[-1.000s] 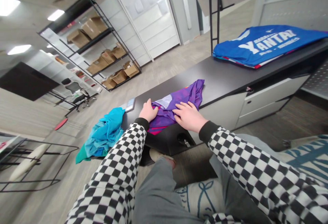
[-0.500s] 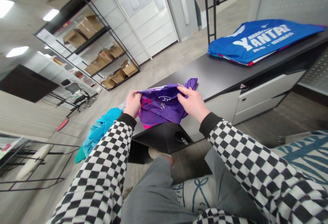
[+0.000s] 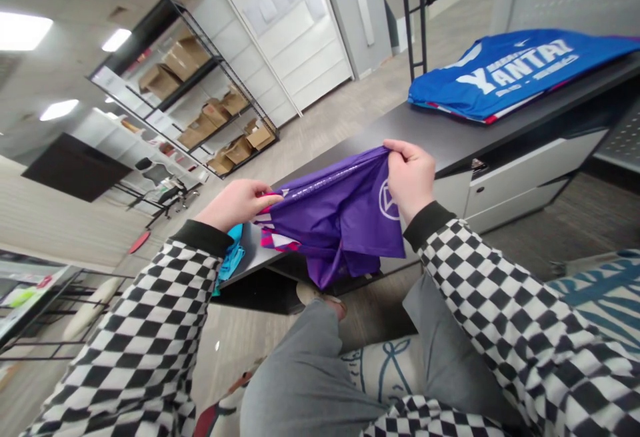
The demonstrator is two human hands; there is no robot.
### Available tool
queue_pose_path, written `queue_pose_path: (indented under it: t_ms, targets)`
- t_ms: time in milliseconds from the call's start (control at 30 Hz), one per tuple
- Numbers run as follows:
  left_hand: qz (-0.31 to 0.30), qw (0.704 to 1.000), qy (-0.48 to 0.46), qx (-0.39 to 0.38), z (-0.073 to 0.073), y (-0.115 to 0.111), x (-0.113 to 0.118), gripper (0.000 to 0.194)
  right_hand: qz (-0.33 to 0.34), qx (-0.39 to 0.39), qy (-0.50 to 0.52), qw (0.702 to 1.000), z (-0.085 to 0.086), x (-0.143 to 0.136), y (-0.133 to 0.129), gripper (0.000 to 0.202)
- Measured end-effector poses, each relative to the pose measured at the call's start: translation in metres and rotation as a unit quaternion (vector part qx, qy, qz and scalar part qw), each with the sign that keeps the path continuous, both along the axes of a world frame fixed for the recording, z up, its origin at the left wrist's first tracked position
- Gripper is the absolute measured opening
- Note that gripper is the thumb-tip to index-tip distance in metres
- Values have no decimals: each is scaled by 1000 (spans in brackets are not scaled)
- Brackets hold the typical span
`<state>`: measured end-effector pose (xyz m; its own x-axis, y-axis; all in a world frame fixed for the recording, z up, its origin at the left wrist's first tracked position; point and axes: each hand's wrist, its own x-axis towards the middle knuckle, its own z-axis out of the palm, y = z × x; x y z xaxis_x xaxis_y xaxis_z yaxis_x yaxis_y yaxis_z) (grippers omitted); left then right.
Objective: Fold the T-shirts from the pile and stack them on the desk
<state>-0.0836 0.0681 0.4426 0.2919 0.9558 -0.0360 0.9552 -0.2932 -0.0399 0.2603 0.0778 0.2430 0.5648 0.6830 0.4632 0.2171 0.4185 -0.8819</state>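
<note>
A purple jersey (image 3: pixel 330 213) with pink and white patches hangs stretched between my hands, over the front edge of the dark cabinet top (image 3: pixel 370 137). My left hand (image 3: pixel 240 200) pinches its edge at the left, beside the pink part. At the right, my right hand (image 3: pixel 413 173) is closed on the upper corner, next to a white round emblem. The jersey's lower part droops in folds in front of the cabinet. Partly behind my left wrist lies a crumpled turquoise cloth (image 3: pixel 233 257).
Flat blue jerseys (image 3: pixel 520 77) with white lettering lie stacked on the cabinet's right end. Below them are light drawer fronts (image 3: pixel 535 170). A black shelf rack (image 3: pixel 217 60) with cardboard boxes stands beyond, and a patterned cushion (image 3: pixel 385 367) shows between my legs.
My hands have moved apart, the right one up and to the right, the left one slightly left. The bunched jersey is now stretched wider and hangs lower. The view has shifted slightly.
</note>
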Motion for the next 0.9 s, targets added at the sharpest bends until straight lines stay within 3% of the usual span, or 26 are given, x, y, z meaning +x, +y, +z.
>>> queue_pose_path:
  t_ms: [167, 333, 467, 633, 700, 767, 833, 900]
  targets:
    - [-12, 997, 73, -35, 12, -12, -9, 45, -17, 0, -63, 998, 7, -4, -11, 49]
    - [28, 984, 148, 100, 12, -6, -19, 36, 0, -12, -133, 991, 12, -2, -14, 51]
    - [80, 972, 141, 171, 6, 3, -33, 39, 29, -58, -212, 975, 17, 7, -15, 43]
    - [108, 980, 110, 125, -16, 23, -51, 31, 19, -94, -232, 968, 14, 24, -6, 36]
    - [142, 985, 54, 82, -27, 29, -53, 27, 20, -99, -189, 977, 8, 29, 3, 35]
    - [203, 977, -67, 11, -37, 32, -51, 24, 39, -108, -123, 986, -1, 33, 13, 33]
    - [249, 939, -222, -85, -46, 32, -47, 25, 80, -113, -39, 990, -9, 34, 22, 29]
    - [251, 892, -351, -136, -53, 28, -41, 26, 130, -104, 39, 985, -14, 35, 30, 24]
